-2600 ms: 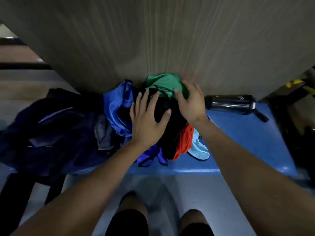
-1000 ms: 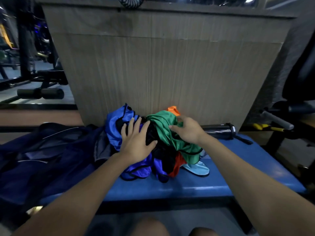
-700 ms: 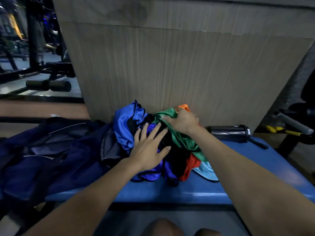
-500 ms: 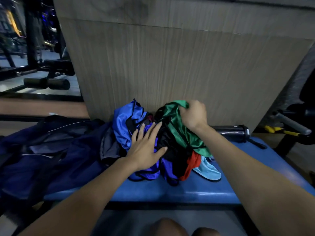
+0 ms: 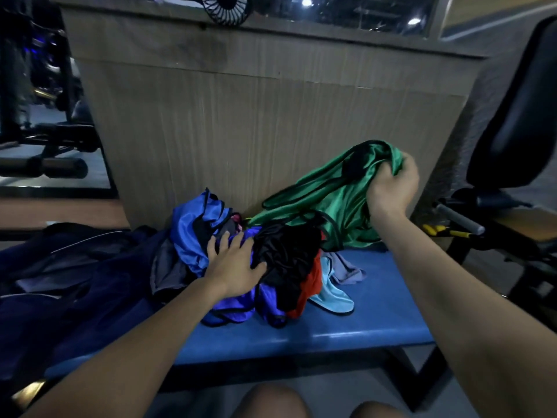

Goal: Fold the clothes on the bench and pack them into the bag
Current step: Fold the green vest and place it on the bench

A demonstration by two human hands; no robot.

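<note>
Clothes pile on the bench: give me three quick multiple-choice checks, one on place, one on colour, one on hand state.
1. Where does the dark bag lie relative to the clothes pile?
A. at its left
B. at its right
C. under the bench

2. What colour is the garment lifted off the pile?
A. orange
B. green
C. light blue

3. What is the left hand doing?
A. gripping the bag
B. hanging idle
C. pressing flat on the pile

Key: 1 A, the bag spreads over the blue bench's left end. 2 B, the right hand grips the green garment. 3 C, its fingers lie spread on the blue cloth.

Bag (image 5: pixel 60 297) cut off at left edge
</note>
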